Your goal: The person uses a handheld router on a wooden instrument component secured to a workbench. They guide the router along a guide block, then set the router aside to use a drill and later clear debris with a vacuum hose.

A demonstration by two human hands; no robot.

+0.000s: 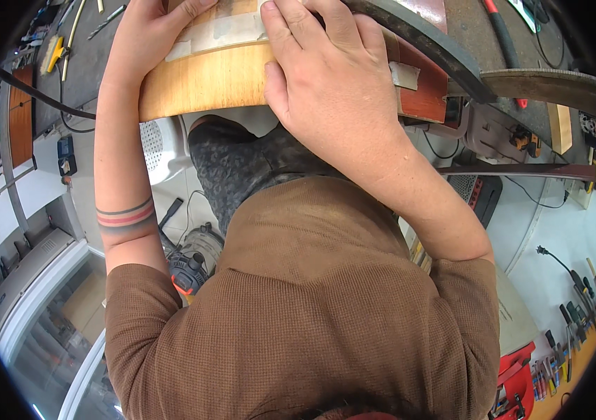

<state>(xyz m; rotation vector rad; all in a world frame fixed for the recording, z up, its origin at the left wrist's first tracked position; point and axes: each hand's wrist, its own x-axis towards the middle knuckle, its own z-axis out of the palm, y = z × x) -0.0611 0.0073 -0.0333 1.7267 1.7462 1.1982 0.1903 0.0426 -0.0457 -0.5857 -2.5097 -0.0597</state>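
My left hand point(154, 24) reaches over the left side of a pale wooden board point(207, 77) with a curved near edge. Its thumb is stretched out on the board, while the other fingers are cut off by the picture's top. On the board's upper face, strips of whitish tape point(231, 28) lie between my hands. My right hand point(343, 80) rests on the board's right part, fingers slightly bent and apart, the thumb by the near edge. I see nothing held in it, though its palm is hidden. Beyond its knuckles runs a dark curved bar point(424, 38).
Right of the board are a reddish-brown panel point(424, 91), a toothed metal strip point(550, 80) and a red-and-black handle point(501, 35). A yellow brush point(51, 54) and a drill bit point(107, 22) lie at left. Below stand a white perforated stool point(161, 147) and a vacuum-like machine point(196, 259).
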